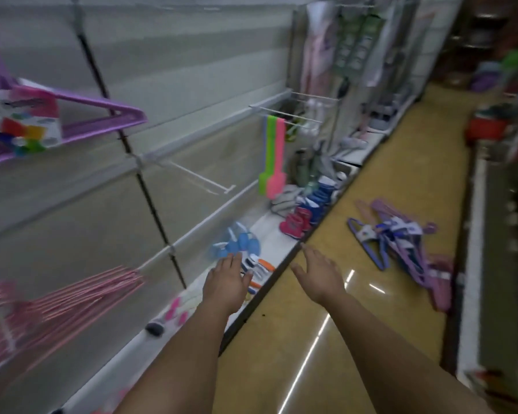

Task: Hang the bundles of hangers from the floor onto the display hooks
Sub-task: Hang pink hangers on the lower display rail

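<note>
Head view: both arms stretched out down the aisle, empty. Left hand (226,283) over the edge of the bottom shelf (277,239), fingers straight and relaxed, holding nothing. Right hand (317,274) out over the yellow floor (380,162), fingers spread flat, holding nothing either. Ahead and to the right, well apart from both hands, a heap of purple and blue hanger bundles (401,237) lying on the floor. Up on the wall, a purple bundle (54,121) and a pink bundle (72,300) already hung; a bare display hook (204,179) between them, free. Looks like the fetch step, between hangs. Next move likely calls for stepping forward, bending low, and closing fingers round one bundle near its hook ends. Heavy motion blur throughout.
</note>
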`<state>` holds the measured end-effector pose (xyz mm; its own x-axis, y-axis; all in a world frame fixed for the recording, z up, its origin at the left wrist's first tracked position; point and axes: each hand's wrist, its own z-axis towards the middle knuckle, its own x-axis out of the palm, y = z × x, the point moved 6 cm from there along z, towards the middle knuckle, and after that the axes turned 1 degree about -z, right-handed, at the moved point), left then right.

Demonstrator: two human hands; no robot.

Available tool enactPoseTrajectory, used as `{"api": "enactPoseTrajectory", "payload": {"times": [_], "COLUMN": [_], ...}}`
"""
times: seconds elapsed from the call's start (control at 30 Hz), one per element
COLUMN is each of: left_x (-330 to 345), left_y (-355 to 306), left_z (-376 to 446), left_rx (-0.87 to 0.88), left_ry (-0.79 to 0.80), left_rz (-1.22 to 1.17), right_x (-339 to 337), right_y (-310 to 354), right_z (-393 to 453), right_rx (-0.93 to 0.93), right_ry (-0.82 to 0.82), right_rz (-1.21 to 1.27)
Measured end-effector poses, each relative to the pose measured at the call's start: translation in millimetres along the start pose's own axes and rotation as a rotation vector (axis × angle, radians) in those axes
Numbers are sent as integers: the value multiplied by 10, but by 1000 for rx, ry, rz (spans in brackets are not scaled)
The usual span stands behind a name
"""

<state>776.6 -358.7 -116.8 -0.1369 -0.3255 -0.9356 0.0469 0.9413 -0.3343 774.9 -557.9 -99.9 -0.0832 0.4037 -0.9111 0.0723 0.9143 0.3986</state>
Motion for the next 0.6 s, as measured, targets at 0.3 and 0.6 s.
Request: {"api": "enactPoseTrajectory", "payload": {"times": [0.3, 0.6], "left_x": [512, 1070], "left_y": [-1846, -3469], "left_z": [553, 1117], "left_rx": [342, 478], "left_ry": [109, 214], "left_rz": [21, 15], "right_x": [-633, -1294], "right_y": [-1709, -3228], "right_z": [-250, -143], "right_rx": [333, 498], "right_ry": [-129, -204], "right_rz": [62, 140]}}
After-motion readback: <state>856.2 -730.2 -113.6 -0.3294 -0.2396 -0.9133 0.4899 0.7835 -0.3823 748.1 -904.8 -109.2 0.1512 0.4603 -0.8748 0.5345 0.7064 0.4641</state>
